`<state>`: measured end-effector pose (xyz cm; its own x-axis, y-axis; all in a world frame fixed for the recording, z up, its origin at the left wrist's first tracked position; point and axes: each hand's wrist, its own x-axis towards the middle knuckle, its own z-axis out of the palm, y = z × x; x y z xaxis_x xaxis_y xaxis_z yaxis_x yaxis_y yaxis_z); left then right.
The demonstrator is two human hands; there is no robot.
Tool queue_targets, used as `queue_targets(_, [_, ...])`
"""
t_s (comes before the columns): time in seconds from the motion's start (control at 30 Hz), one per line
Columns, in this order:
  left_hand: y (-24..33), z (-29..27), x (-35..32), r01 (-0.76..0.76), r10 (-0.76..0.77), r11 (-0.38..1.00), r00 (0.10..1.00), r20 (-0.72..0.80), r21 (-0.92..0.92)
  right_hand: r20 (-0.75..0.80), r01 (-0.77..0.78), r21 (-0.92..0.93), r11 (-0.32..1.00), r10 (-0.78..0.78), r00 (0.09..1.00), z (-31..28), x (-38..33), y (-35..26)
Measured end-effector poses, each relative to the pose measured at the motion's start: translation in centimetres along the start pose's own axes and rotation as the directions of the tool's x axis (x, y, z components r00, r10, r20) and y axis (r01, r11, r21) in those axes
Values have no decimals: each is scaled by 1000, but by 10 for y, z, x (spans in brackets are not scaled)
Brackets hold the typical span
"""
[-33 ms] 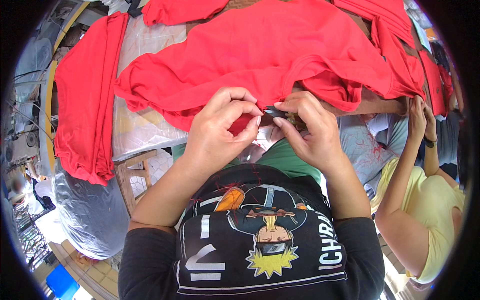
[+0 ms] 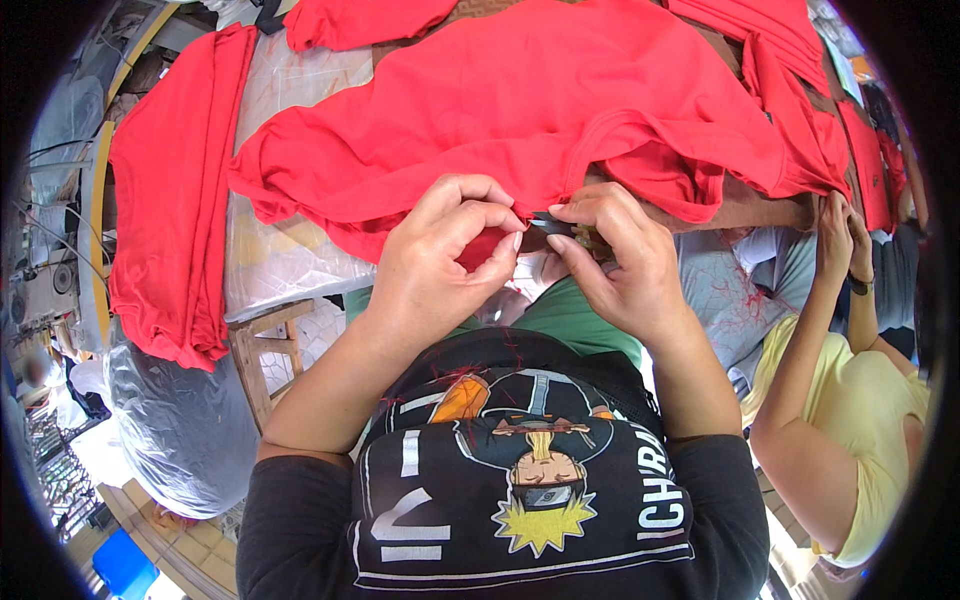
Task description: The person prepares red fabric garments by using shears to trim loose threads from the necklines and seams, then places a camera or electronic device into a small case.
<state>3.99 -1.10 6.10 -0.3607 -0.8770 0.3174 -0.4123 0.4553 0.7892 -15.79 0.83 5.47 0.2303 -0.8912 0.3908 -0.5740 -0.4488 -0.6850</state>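
Observation:
A large red garment (image 2: 500, 100) lies bunched over the table before me, its near edge hanging at my fingers. My left hand (image 2: 450, 245) is closed in a pinch on a small bit of that red cloth's edge. In my right hand (image 2: 620, 250) is a pair of small dark thread snips (image 2: 552, 226), held between thumb and fingers. The tips of the blades point left and sit right beside the left fingertips. Most of the snips' body is hidden by my right hand.
A folded stack of red garments (image 2: 175, 200) lies at the left on a plastic-covered surface (image 2: 290, 260). Below it stand a wooden stool (image 2: 270, 345) and a large plastic-wrapped bundle (image 2: 180, 430). At the right, a co-worker's hands (image 2: 840, 240) touch red cloth at the table edge.

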Motion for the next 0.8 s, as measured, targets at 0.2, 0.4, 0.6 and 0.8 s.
queue_targets(0.2, [0,0,0,-11,11,1000,1000,8,-3,-39,26,31,999,-24,999,5,-1,5])
queue_targets(0.4, [0,0,-1,-35,35,999,999,-2,17,-69,-6,12,1000,7,998,8,-3,10])
queue_targets(0.6, [0,0,-2,-43,43,999,999,-8,28,-48,25,29,999,-23,999,3,0,2])
queue_targets(0.8, [1,0,-2,-27,27,1000,1000,-9,11,-19,32,-20,999,-32,999,3,1,-1])
